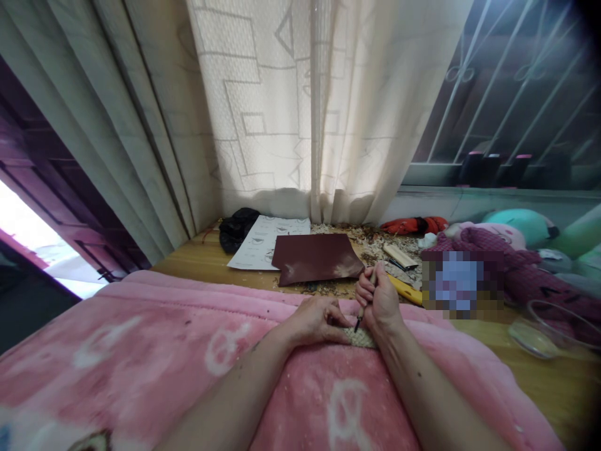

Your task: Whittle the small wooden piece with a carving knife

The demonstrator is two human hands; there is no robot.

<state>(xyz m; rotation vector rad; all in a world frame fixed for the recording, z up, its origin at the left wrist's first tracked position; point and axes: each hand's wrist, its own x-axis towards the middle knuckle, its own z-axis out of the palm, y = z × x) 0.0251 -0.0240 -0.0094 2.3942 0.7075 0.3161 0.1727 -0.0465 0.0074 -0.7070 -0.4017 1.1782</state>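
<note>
My left hand (315, 322) is closed on the left end of a small, pale, rough-textured piece (362, 338), perhaps wood, lying on the pink blanket (188, 363). My right hand (385, 304) wraps round the wooden handle of a thin carving tool (359, 318). Its dark blade points down and meets the pale piece, or hovers just above it; I cannot tell which. Both hands are close together near the blanket's far edge. My left fingers hide part of the pale piece.
Beyond the blanket, a wooden table (188, 258) bears a maroon sheet (319, 257), a printed white sheet (248, 247), a black bag (237, 228) and scattered shavings (370, 241). Rightward are a yellow tool (406, 289), a red cloth-like item (413, 224), plush toys (511, 225) and a clear container (535, 338).
</note>
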